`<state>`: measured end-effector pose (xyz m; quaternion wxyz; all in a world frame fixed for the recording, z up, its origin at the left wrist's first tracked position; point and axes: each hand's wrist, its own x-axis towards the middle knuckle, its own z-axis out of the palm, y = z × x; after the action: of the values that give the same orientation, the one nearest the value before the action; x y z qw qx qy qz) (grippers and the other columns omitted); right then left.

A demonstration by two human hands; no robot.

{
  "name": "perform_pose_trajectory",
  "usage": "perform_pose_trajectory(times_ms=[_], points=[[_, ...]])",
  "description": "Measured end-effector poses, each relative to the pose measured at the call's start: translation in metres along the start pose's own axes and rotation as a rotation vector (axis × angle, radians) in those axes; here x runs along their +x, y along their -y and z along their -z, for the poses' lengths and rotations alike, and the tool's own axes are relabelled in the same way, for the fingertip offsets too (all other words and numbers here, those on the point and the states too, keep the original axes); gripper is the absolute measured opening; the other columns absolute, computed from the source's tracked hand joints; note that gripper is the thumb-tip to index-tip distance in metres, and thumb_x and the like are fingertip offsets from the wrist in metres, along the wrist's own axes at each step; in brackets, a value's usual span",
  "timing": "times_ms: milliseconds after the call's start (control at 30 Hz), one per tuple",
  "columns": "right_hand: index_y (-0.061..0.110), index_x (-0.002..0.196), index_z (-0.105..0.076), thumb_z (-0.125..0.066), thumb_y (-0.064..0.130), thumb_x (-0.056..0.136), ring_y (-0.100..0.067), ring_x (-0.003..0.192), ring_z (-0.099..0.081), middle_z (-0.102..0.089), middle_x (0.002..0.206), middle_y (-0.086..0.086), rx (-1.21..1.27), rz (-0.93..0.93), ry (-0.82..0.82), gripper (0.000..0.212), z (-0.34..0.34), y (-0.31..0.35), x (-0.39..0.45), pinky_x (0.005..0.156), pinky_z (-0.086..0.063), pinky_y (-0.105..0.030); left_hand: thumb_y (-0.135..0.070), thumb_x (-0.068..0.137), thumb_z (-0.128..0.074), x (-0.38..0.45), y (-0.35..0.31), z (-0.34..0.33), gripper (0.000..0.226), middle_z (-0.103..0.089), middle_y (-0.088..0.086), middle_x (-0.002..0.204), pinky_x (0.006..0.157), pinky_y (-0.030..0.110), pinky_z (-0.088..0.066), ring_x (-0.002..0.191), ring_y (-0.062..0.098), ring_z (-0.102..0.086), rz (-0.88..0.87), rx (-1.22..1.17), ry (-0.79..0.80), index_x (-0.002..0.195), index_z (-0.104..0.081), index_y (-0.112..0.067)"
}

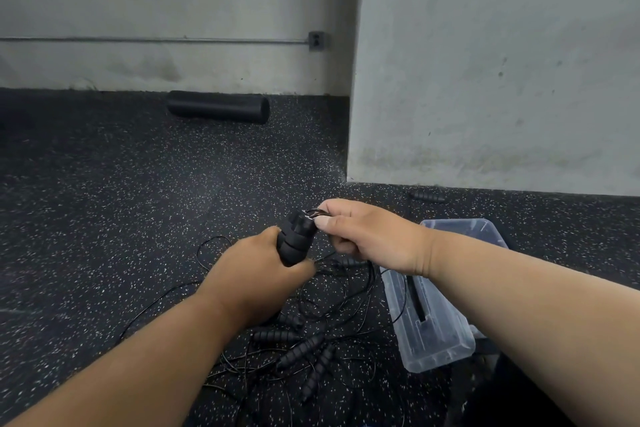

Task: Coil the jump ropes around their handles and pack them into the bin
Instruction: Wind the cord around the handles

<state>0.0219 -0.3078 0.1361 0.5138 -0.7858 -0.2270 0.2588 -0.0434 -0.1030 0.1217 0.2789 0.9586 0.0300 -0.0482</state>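
Two handles (296, 239) in left hand (256, 274) grip | right hand (360, 236) pinches cord (313, 213) above

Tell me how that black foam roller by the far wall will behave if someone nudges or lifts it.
The foam roller lies on its side as a smooth cylinder, so a sideways nudge would probably send it rolling across the flat rubber floor. It looks like foam, so likely light for its bulk. Its straight, unsagging shape suggests it would stay stiff when lifted.
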Motion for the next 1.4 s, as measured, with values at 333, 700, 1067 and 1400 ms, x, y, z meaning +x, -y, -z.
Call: perform_pose_trajectory(times_ms=[333,700,1067,1400], points=[[0.020,0.108,-0.060,-0.068,0.043,0.098,-0.013,0.069,-0.046,-0.054,0.077,0.005,0.018,0.041,-0.053,0.026,-0.009,0.000,0.003,0.064,-0.038,-0.035,-0.064,0.076,-0.064,0.000,0.005,-0.002,0.040,-0.064,-0.006,0.067,0.061,0.036,-0.046,0.066,0.018,-0.060,-0.003,-0.239,-0.044,0.078,-0.060,-0.024],[0.032,0.111,-0.065,-0.073,0.054,0.088,-0.002,0.089,-0.063,-0.071,0.093,0.019,0.116,-0.039,0.109,0.033,-0.039,-0.010,0.004,0.090,-0.051,-0.029,-0.069,0.084,-0.065,0.000,-0.010,0.000,0.052,-0.073,0.005,0.099,0.101,0.054,-0.052,0.104,0.030,-0.070,0.175,-1.344,0.000,0.099,-0.072,-0.019],[0.024,0.085,-0.057,-0.074,0.050,0.087,-0.014,0.063,-0.046,-0.051,0.070,0.007,-0.078,-0.027,0.028,0.031,-0.021,-0.006,0.000,0.062,-0.036,-0.033,-0.073,0.086,-0.059,-0.005,-0.007,0.010,0.079,-0.075,0.005,0.116,0.108,0.042,-0.046,0.119,0.025,-0.063,0.111,-1.098,0.127,0.138,-0.060,-0.014],[0.026,0.082,-0.059,-0.082,0.044,0.083,-0.009,0.058,-0.054,-0.058,0.063,0.013,-0.281,-0.069,0.000,0.029,0.000,-0.005,-0.007,0.057,-0.043,-0.028,-0.060,0.066,-0.078,-0.002,0.018,0.030,0.060,-0.049,-0.005,0.128,0.105,0.051,-0.036,0.123,0.025,-0.045,-0.651,0.396,-0.326,0.115,-0.057,-0.033]])
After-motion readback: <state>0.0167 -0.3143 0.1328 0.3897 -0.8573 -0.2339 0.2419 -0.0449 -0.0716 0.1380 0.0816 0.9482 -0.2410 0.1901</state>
